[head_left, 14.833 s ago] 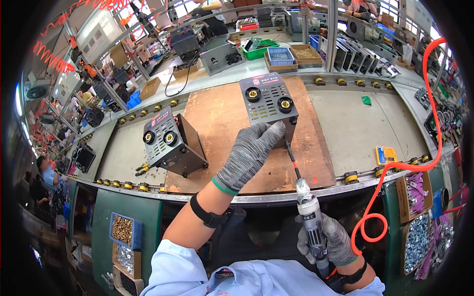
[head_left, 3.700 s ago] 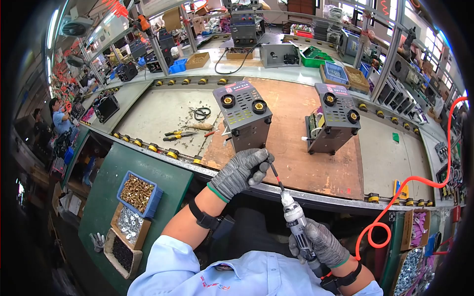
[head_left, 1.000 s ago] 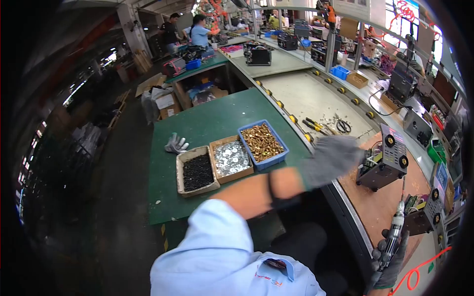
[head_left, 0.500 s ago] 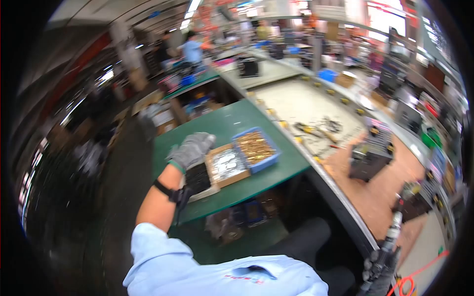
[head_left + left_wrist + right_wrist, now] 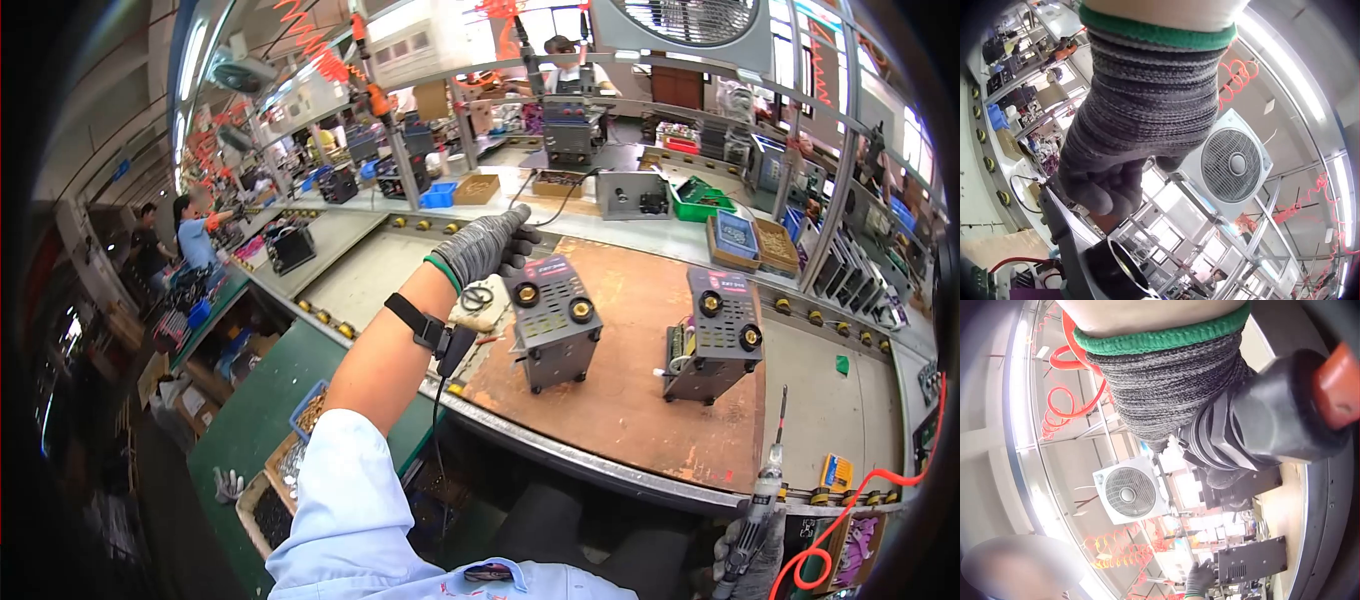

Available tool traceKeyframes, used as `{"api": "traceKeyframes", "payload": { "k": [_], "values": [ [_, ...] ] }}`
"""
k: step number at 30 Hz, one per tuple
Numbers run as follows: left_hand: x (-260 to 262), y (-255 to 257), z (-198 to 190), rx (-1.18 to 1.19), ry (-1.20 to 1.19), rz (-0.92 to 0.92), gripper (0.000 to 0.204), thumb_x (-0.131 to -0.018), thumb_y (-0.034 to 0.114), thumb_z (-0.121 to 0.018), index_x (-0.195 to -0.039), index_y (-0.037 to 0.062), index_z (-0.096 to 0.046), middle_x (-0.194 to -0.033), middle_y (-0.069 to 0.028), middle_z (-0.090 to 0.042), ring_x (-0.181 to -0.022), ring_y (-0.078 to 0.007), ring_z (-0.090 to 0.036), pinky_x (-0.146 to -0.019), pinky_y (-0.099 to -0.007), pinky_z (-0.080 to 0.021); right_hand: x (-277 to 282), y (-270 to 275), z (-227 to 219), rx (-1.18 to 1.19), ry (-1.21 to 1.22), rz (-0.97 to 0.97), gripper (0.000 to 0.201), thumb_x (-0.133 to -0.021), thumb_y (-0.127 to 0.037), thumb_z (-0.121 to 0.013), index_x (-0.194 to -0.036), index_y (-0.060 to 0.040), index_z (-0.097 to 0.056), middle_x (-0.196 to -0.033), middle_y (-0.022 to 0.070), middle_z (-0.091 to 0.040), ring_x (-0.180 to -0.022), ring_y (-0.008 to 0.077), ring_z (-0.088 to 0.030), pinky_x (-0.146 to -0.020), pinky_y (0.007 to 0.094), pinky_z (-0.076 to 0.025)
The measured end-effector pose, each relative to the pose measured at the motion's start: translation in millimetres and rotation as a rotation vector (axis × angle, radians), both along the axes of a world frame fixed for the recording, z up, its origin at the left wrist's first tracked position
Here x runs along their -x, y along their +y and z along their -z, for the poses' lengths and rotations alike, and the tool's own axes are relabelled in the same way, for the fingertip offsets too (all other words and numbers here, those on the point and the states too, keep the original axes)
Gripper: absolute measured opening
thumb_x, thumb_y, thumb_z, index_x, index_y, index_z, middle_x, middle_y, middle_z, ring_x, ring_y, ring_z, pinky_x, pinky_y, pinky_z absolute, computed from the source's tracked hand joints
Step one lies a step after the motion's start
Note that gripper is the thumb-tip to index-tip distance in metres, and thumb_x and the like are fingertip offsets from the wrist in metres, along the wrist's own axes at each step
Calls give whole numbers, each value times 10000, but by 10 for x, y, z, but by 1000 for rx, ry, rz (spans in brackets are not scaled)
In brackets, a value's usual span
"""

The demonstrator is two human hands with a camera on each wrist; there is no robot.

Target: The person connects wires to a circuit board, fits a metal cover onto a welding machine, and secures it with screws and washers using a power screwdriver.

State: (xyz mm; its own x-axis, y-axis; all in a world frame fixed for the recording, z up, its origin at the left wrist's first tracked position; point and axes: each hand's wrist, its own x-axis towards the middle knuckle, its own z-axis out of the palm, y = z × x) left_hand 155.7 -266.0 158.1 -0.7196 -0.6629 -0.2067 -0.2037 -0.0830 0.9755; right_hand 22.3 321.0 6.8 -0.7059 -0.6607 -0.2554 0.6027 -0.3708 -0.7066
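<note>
Left hand (image 5: 482,248) had moved from the box of black pieces (image 5: 247,522) to the brown board's (image 5: 630,430) far left, fingers curled; any pinched item could not be discerned. Two grey units (image 5: 563,350) stood on the board. Right hand (image 5: 770,562), near its front right corner, gripped one driver (image 5: 750,520); only the head view showed its bit (image 5: 783,412).

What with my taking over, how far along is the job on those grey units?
Sockets look fitted on the left unit and right unit. The right hand grips the power screwdriver, its bit touching neither; the left hand is near the left unit. Probably left: covering the circuit board exposed in the right unit.
</note>
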Motion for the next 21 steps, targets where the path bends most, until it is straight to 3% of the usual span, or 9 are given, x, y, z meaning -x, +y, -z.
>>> {"api": "traceKeyframes", "payload": {
  "k": [2, 3, 5, 6, 8, 9, 14, 18, 21],
  "values": [
    [211, -192, 69, 139, -67, -16, 538, -1020, 565, -545, -1064, 50, -694, -797, -28, -642, -669, -157, -618, -559, -324, -493, 70, 42, -41, -112, 78, 15, 712, -939, -629, -624, -1264, 1, -567, -982, 135, -678, -787, 240, -682, -503, 310, -586],
    [338, -295, 136, 398, -249, -9, 564, -1013, 575, -542, -1105, 39, -692, -838, -50, -661, -713, -168, -631, -608, -333, -511, 122, -8, -51, -117, 70, 22, 712, -939, -629, -624, -1264, 1, -567, -982, 135, -678, -787, 240, -682, -503, 310, -586],
    [476, -305, 215, 744, -522, 75, 660, -997, 617, -503, -1139, 5, -705, -947, -126, -705, -836, -232, -664, -778, -386, -522, 242, -149, -58, -274, 23, 161, 738, -919, -742, -536, -1073, -29, -650, -809, 130, -691, -553, 208, -639, -451, 281, -515],
    [484, -216, 195, 833, -615, 152, 728, -988, 648, -465, -1133, -19, -718, -1015, -180, -729, -916, -284, -684, -900, -431, -515, 410, -138, 121, -281, 14, 161, 738, -919, -742, -536, -1073, -29, -650, -809, 130, -691, -553, 208, -639, -451, 281, -515],
    [578, -138, 228, 764, -674, 140, 751, -954, 696, -485, -1083, 4, -749, -1029, -191, -731, -936, -312, -685, -917, -427, -512, 873, -115, 548, 134, -121, -45, 658, -1028, -607, -465, -1352, -39, -538, -828, 164, -687, -622, 335, -703, -417, 435, -613],
    [618, -85, 210, 767, -676, 149, 751, -954, 696, -485, -1083, 4, -749, -1029, -191, -731, -936, -312, -685, -917, -427, -512, 990, -79, 696, 147, -94, -36, 675, -1042, -593, -444, -1359, 0, -510, -860, 178, -685, -667, 341, -699, -425, 446, -612],
    [641, -12, 301, 918, -730, 212, 841, -911, 777, -498, -1094, -5, -751, -1016, -184, -748, -936, -318, -702, -879, -446, -509, 1048, -238, 912, -11, 1, 84, 674, -999, -610, -537, -1306, -10, -535, -757, 83, -639, -552, 221, -639, -353, 306, -521],
    [749, 348, -90, 1266, -812, 79, 828, -871, 793, -543, -885, -1, -776, -760, -204, -718, -753, -317, -714, -786, -448, -537, 999, -215, 851, -89, -12, 69, 658, -972, -637, -568, -1231, -32, -577, -740, 78, -639, -567, 217, -658, -352, 292, -512],
    [695, 827, -29, 1299, -719, 56, 804, -830, 800, -575, -855, 19, -763, -804, -205, -725, -787, -356, -722, -775, -459, -552, 994, -196, 856, -48, 30, 51, 639, -982, -612, -570, -1233, -24, -574, -754, 87, -640, -584, 219, -663, -370, 291, -529]
  ]
}}
